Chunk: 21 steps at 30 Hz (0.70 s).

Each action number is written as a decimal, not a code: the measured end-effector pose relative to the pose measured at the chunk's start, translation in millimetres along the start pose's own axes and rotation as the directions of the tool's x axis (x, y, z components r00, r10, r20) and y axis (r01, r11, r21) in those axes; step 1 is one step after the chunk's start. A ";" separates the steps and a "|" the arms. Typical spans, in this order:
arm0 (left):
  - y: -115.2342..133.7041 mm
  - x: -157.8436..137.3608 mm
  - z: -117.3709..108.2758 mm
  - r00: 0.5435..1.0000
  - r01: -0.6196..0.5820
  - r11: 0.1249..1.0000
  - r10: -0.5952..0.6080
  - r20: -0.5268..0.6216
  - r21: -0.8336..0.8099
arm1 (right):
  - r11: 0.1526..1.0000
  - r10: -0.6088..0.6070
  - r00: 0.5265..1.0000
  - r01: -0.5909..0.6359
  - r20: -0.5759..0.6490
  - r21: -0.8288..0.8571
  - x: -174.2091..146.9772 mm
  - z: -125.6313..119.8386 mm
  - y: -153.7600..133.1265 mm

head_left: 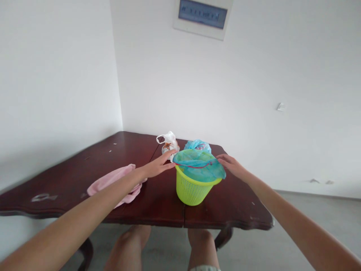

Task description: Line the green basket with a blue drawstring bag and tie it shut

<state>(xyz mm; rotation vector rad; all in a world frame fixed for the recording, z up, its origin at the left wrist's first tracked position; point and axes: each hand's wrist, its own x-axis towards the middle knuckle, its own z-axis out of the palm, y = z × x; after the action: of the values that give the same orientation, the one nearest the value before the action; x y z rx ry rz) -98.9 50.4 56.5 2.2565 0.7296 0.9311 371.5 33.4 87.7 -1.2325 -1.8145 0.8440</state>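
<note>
A light green plastic basket [193, 190] with perforated sides stands upright near the table's front edge. A thin blue-green plastic bag [201, 171] covers its mouth and hangs over part of the rim, with a red drawstring running across it. At the left of the rim is my left hand [158, 165], its thumb and fingers apart at the bag's edge. On the opposite side, my right hand [231, 166] has its fingers stretched out, with the tips touching the bag's edge; neither hand visibly grips it.
On the dark red wooden table [135, 145] lie a pink cloth [113, 180] at left, a knotted white plastic bag [169, 141] with contents, and a blue plastic bundle [197, 145] behind the basket. White walls adjoin the table.
</note>
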 end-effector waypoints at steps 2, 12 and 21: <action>22.4 -8.0 -2.4 0.996 -0.092 0.985 0.093 0.002 0.144 | 0.995 -0.074 0.997 0.076 0.020 -0.070 -16.2 -6.7 6.3; 87.4 11.3 24.8 0.988 -0.139 0.965 0.119 0.101 0.223 | 0.988 -0.131 0.990 0.127 -0.041 -0.088 -35.4 4.4 8.2; 95.6 13.6 30.0 0.983 -0.164 0.920 0.124 0.133 0.355 | 0.967 -0.256 0.956 0.252 -0.140 -0.047 -59.1 26.9 1.9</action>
<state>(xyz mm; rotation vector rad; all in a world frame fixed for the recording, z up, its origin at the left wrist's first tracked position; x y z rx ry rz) -43.3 -14.5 110.6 2.6974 0.7446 0.7813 362.8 -24.6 59.6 -1.0214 -1.8232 0.5711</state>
